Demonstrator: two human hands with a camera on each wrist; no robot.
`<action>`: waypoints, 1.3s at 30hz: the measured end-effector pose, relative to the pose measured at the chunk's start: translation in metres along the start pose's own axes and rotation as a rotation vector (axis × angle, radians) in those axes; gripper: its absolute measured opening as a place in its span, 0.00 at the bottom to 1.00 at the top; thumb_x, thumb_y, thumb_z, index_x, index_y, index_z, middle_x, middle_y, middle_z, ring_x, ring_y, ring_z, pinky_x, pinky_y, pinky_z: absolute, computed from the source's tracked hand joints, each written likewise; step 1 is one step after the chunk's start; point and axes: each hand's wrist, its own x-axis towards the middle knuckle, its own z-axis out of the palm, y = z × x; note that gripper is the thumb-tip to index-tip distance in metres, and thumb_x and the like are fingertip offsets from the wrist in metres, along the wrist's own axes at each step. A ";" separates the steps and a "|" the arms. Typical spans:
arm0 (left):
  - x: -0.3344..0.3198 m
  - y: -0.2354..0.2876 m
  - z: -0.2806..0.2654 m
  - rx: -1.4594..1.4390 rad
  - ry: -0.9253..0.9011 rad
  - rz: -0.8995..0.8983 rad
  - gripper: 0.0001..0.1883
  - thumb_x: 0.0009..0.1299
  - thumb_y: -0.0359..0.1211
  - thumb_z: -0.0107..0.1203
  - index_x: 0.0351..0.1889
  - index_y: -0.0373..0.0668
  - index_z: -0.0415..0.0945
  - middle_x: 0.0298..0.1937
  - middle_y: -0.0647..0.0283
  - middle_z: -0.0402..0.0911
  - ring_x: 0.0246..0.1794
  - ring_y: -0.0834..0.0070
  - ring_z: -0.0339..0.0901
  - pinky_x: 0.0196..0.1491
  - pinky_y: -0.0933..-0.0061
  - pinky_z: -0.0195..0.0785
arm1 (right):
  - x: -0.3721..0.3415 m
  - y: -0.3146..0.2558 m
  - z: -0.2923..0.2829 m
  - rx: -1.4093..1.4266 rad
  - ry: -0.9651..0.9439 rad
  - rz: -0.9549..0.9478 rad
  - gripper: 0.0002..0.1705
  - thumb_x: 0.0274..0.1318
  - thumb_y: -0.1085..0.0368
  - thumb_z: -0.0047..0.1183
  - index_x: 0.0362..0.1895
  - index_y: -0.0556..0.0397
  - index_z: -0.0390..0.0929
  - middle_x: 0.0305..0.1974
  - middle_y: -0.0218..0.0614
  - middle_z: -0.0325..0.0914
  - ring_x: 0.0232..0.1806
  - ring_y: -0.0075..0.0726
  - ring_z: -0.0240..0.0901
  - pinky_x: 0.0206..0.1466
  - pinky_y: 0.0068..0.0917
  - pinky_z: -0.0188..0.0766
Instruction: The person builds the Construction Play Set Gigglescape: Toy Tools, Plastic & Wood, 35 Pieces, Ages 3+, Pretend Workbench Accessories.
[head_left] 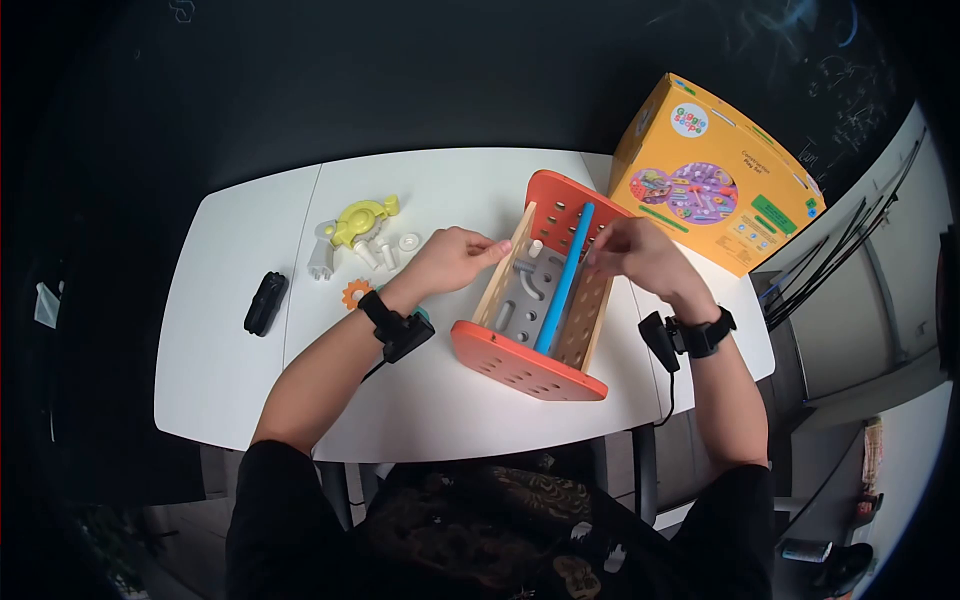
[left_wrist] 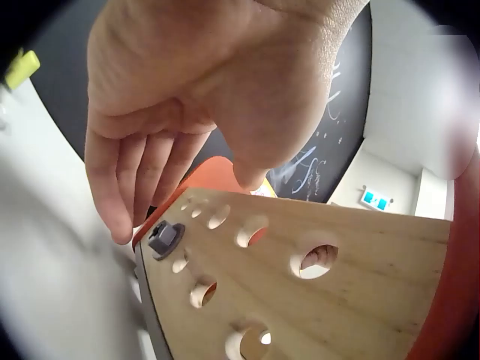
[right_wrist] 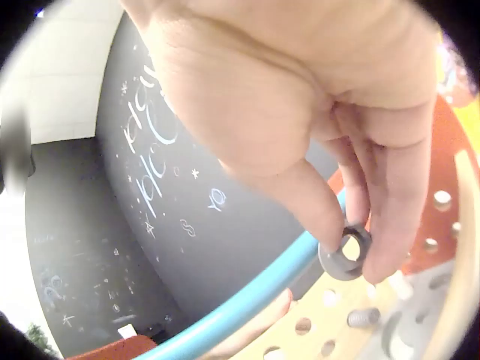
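A toy toolbox (head_left: 525, 368) stands on the white table, with holed orange end panels, wooden sides and a blue bar (head_left: 566, 280) across the top. My right hand (head_left: 642, 258) is over its right side and pinches a grey toy nut (right_wrist: 337, 265) between thumb and fingers. My left hand (head_left: 455, 258) reaches to the left wooden side (left_wrist: 375, 262), fingers extended along its outside and thumb at the top edge. A grey bolt head (left_wrist: 163, 238) sits on that side's outer face, below the left fingers. Its threaded shank (right_wrist: 364, 318) sticks out inside the box.
Left of the toolbox lie a yellow-green toy saw (head_left: 355, 222), white screws (head_left: 367, 255), a white ring (head_left: 409, 242) and an orange gear (head_left: 356, 293). Farther left is a black case (head_left: 266, 303). A yellow product box (head_left: 715, 180) stands at the back right.
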 end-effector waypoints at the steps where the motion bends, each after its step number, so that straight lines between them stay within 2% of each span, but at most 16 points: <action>1: 0.001 -0.002 0.003 -0.003 0.002 0.003 0.30 0.75 0.58 0.56 0.51 0.37 0.87 0.43 0.48 0.89 0.48 0.61 0.87 0.53 0.66 0.77 | 0.005 0.008 0.004 -0.004 0.001 -0.001 0.07 0.56 0.71 0.64 0.35 0.61 0.79 0.33 0.39 0.86 0.35 0.31 0.85 0.41 0.25 0.80; 3: 0.003 -0.005 0.007 -0.026 -0.052 0.005 0.32 0.76 0.57 0.57 0.52 0.33 0.85 0.39 0.55 0.89 0.40 0.74 0.85 0.47 0.72 0.78 | 0.012 0.018 0.012 0.151 -0.112 0.105 0.08 0.57 0.72 0.63 0.38 0.63 0.80 0.34 0.41 0.85 0.37 0.33 0.86 0.43 0.26 0.82; 6: 0.003 0.001 0.005 -0.010 -0.078 -0.037 0.32 0.75 0.58 0.57 0.51 0.33 0.86 0.35 0.56 0.88 0.37 0.74 0.84 0.45 0.73 0.77 | 0.017 0.015 0.027 0.065 -0.102 0.120 0.09 0.58 0.73 0.62 0.41 0.66 0.80 0.38 0.44 0.85 0.40 0.36 0.86 0.46 0.27 0.84; 7: 0.002 0.002 0.005 -0.008 -0.074 -0.037 0.32 0.75 0.58 0.57 0.51 0.33 0.86 0.35 0.56 0.88 0.37 0.74 0.84 0.45 0.73 0.77 | 0.017 0.011 0.031 0.120 -0.083 0.129 0.13 0.57 0.73 0.62 0.46 0.67 0.80 0.42 0.46 0.84 0.43 0.37 0.86 0.49 0.28 0.86; 11: -0.003 0.008 0.005 0.027 -0.047 -0.031 0.32 0.75 0.58 0.57 0.50 0.34 0.87 0.31 0.57 0.87 0.34 0.75 0.83 0.42 0.72 0.75 | 0.019 0.001 0.041 0.118 -0.058 0.161 0.16 0.57 0.73 0.63 0.48 0.68 0.78 0.44 0.46 0.83 0.47 0.39 0.85 0.52 0.29 0.86; 13: -0.004 0.010 0.005 0.041 -0.051 -0.036 0.32 0.74 0.58 0.56 0.50 0.35 0.87 0.31 0.56 0.87 0.33 0.75 0.82 0.41 0.72 0.75 | 0.023 0.003 0.043 0.272 -0.146 0.238 0.17 0.58 0.73 0.62 0.50 0.68 0.77 0.44 0.45 0.83 0.50 0.39 0.84 0.55 0.29 0.86; 16: -0.004 0.009 0.007 0.077 -0.029 -0.031 0.32 0.75 0.59 0.56 0.49 0.35 0.87 0.29 0.57 0.86 0.32 0.75 0.81 0.40 0.71 0.74 | 0.036 0.020 0.050 0.336 -0.145 0.291 0.20 0.65 0.72 0.58 0.56 0.67 0.69 0.45 0.46 0.81 0.47 0.40 0.86 0.50 0.30 0.85; 17: -0.005 0.008 0.007 0.069 -0.030 -0.028 0.32 0.75 0.58 0.56 0.48 0.35 0.87 0.29 0.57 0.86 0.31 0.74 0.81 0.40 0.71 0.74 | 0.042 0.029 0.051 0.336 -0.144 0.291 0.20 0.65 0.72 0.58 0.56 0.67 0.69 0.45 0.46 0.81 0.47 0.40 0.86 0.50 0.30 0.85; 19: -0.006 0.005 0.008 0.066 -0.029 -0.023 0.32 0.75 0.58 0.56 0.47 0.34 0.87 0.28 0.57 0.85 0.31 0.74 0.80 0.39 0.71 0.73 | 0.050 0.038 0.052 0.013 -0.193 0.166 0.16 0.64 0.70 0.61 0.51 0.66 0.73 0.42 0.45 0.82 0.45 0.40 0.86 0.46 0.29 0.84; 22: -0.006 0.001 0.010 0.022 0.021 0.033 0.32 0.75 0.58 0.56 0.45 0.33 0.87 0.28 0.57 0.85 0.30 0.73 0.80 0.38 0.70 0.73 | 0.053 0.040 0.054 -0.186 -0.184 0.112 0.14 0.61 0.69 0.63 0.46 0.65 0.76 0.39 0.44 0.84 0.43 0.38 0.86 0.44 0.29 0.83; 25: -0.006 0.005 0.007 0.064 -0.020 -0.011 0.32 0.75 0.58 0.56 0.44 0.33 0.86 0.30 0.55 0.86 0.31 0.72 0.81 0.40 0.69 0.74 | 0.059 0.048 0.056 -0.201 -0.155 0.096 0.14 0.59 0.68 0.66 0.43 0.64 0.78 0.37 0.43 0.85 0.42 0.37 0.87 0.44 0.29 0.83; 26: -0.006 0.005 0.008 0.074 -0.022 -0.020 0.32 0.75 0.58 0.56 0.44 0.32 0.86 0.31 0.55 0.87 0.32 0.72 0.82 0.41 0.69 0.74 | 0.062 0.054 0.057 -0.199 -0.155 0.099 0.14 0.59 0.68 0.66 0.43 0.64 0.78 0.37 0.43 0.85 0.42 0.37 0.87 0.44 0.29 0.83; 28: -0.004 0.004 0.009 0.085 -0.025 -0.029 0.32 0.75 0.58 0.56 0.44 0.32 0.86 0.32 0.54 0.87 0.33 0.71 0.83 0.42 0.69 0.75 | 0.068 0.064 0.057 -0.175 -0.142 0.080 0.18 0.52 0.59 0.71 0.44 0.54 0.84 0.39 0.42 0.84 0.40 0.38 0.80 0.44 0.34 0.77; 32: -0.005 0.006 0.011 0.073 -0.004 -0.011 0.32 0.75 0.58 0.55 0.44 0.32 0.86 0.32 0.53 0.87 0.34 0.70 0.83 0.43 0.69 0.75 | 0.075 0.073 0.061 -0.092 -0.156 0.153 0.18 0.54 0.59 0.71 0.43 0.56 0.82 0.38 0.41 0.85 0.39 0.35 0.83 0.43 0.32 0.78; 34: -0.005 0.007 0.011 0.074 0.001 -0.004 0.32 0.75 0.58 0.55 0.44 0.32 0.86 0.32 0.53 0.87 0.34 0.70 0.83 0.43 0.68 0.75 | 0.075 0.074 0.063 0.120 -0.201 0.198 0.15 0.57 0.64 0.68 0.43 0.59 0.79 0.39 0.42 0.85 0.38 0.33 0.85 0.41 0.28 0.79; 39: -0.007 0.015 0.008 0.112 -0.025 -0.042 0.31 0.75 0.57 0.56 0.44 0.32 0.86 0.33 0.52 0.88 0.35 0.69 0.84 0.43 0.68 0.75 | 0.069 0.068 0.062 0.290 -0.199 0.187 0.13 0.59 0.68 0.64 0.44 0.61 0.76 0.40 0.43 0.85 0.38 0.34 0.87 0.40 0.24 0.81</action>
